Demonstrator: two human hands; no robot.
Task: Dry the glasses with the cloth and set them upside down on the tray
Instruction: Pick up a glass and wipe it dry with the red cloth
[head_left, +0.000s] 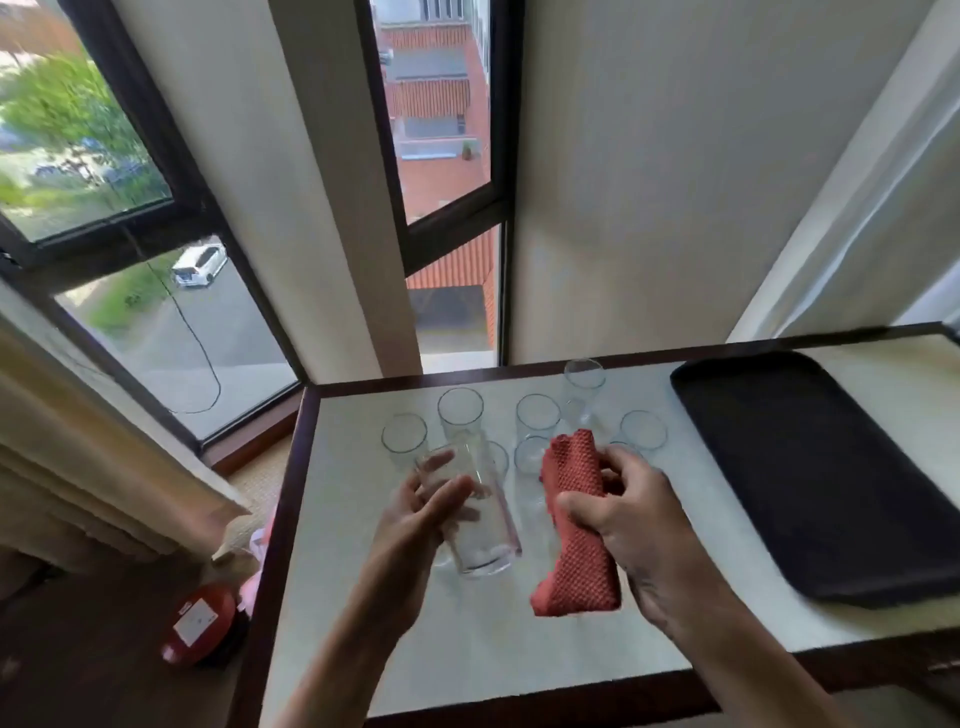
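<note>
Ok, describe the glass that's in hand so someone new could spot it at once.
On the white table, left of the dark tray, stands a cluster of clear glasses. Just in front of it the left hand grips one glass beside the red cloth in the right hand. It alone is lifted off the table and tilted; the rest stand upright.
</note>
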